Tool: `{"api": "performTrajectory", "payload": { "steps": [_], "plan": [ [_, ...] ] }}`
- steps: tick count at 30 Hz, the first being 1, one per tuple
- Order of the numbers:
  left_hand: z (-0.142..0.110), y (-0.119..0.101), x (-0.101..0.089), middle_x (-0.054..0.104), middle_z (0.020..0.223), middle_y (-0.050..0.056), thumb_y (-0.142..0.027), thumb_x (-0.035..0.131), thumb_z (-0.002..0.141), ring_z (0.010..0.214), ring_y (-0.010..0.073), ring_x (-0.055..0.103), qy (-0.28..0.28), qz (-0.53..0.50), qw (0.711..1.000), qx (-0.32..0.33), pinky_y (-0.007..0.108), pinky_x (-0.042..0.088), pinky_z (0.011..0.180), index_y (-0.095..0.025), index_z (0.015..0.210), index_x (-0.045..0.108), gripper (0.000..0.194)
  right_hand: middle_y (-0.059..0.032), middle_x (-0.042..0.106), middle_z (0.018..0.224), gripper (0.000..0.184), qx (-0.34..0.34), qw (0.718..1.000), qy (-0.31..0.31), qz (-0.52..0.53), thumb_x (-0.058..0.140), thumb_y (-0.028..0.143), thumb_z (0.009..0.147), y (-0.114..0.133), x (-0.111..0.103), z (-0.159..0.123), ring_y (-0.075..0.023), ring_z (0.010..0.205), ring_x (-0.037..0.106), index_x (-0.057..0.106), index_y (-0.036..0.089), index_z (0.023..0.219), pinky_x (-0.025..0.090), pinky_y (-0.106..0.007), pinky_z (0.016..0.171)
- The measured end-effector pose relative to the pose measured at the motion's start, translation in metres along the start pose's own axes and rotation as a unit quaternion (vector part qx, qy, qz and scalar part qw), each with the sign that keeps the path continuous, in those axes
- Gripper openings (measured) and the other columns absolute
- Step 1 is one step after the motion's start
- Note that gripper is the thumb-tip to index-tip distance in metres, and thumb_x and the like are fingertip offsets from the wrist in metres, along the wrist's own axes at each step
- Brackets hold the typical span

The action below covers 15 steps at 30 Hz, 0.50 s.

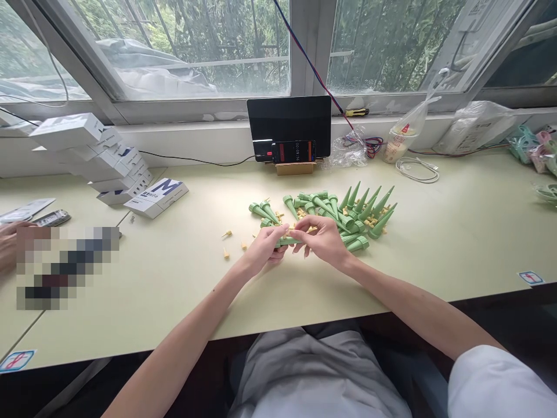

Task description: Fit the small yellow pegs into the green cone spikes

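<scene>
My left hand [262, 248] is closed round a green plastic cone [290, 240], which lies roughly sideways just above the table's front half. Close against it, my right hand [322, 239] pinches a small yellow plastic piece [292, 229], mostly hidden by the fingertips. Just beyond both hands lies a heap of similar green cones [324, 204], some lying down and several at the right standing points up. Small yellow pieces [373, 220] are scattered among them. To the left of my left hand a few loose yellow pieces [227, 234] rest on the table.
A phone [294, 151] leans on a black tablet [289, 119] behind the heap. White boxes [115, 159] are stacked at the left, one box [156, 197] lying nearer. Another person's hand [11, 244] is at the far left. A bagged cup [398, 145] and white cable [418, 169] sit back right.
</scene>
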<state>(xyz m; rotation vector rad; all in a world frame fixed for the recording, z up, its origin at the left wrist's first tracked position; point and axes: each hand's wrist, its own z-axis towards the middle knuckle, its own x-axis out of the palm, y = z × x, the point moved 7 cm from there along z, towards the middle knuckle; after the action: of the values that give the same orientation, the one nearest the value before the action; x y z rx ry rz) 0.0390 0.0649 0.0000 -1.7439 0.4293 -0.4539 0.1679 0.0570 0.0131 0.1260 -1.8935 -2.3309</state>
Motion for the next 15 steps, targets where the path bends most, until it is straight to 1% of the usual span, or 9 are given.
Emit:
{"api": "performTrajectory", "payload": {
  "steps": [3, 7, 12, 15],
  "plan": [
    [-0.0002, -0.0004, 0.0003, 0.035, 0.057, -0.005, -0.052, 0.055, 0.091, 0.045, 0.0044, 0.021, 0.000, 0.004, 1.000, -0.001, 0.021, 0.015, 0.043, -0.017, 0.069, 0.045, 0.042, -0.0018, 0.066, 0.069, 0.039, 0.020, 1.000, 0.009, 0.019, 0.082, 0.049, 0.073, -0.0014, 0.0006, 0.0013, -0.0211, 0.054, 0.073, 0.068, 0.014, 0.081, 0.052, -0.022, 0.036],
    [-0.0008, -0.0013, 0.0011, 0.033, 0.057, -0.005, -0.053, 0.057, 0.089, 0.045, 0.0041, 0.020, 0.003, 0.006, 1.000, -0.005, 0.021, 0.015, 0.043, -0.017, 0.067, 0.044, 0.044, 0.0008, 0.063, 0.063, 0.038, 0.042, 0.998, 0.019, 0.045, 0.084, 0.048, 0.071, -0.0024, 0.0014, 0.0027, -0.0182, 0.048, 0.069, 0.067, 0.014, 0.079, 0.050, -0.022, 0.036],
    [-0.0008, -0.0009, 0.0022, 0.033, 0.058, -0.005, -0.052, 0.057, 0.090, 0.045, 0.0037, 0.019, 0.009, -0.005, 1.000, -0.004, 0.021, 0.014, 0.044, -0.017, 0.068, 0.045, 0.043, 0.0009, 0.065, 0.061, 0.040, 0.062, 0.995, 0.021, 0.072, 0.087, 0.046, 0.066, -0.0035, 0.0014, 0.0044, -0.0151, 0.043, 0.065, 0.066, 0.015, 0.077, 0.049, -0.022, 0.037],
    [-0.0004, 0.0009, 0.0021, 0.033, 0.058, -0.005, -0.052, 0.055, 0.091, 0.045, 0.0035, 0.020, 0.012, -0.006, 1.000, -0.006, 0.021, 0.013, 0.044, -0.016, 0.068, 0.046, 0.043, 0.0014, 0.064, 0.059, 0.040, 0.077, 0.993, 0.021, 0.083, 0.088, 0.046, 0.064, -0.0056, 0.0013, 0.0051, -0.0130, 0.040, 0.061, 0.066, 0.015, 0.075, 0.045, -0.021, 0.035]
  ]
}}
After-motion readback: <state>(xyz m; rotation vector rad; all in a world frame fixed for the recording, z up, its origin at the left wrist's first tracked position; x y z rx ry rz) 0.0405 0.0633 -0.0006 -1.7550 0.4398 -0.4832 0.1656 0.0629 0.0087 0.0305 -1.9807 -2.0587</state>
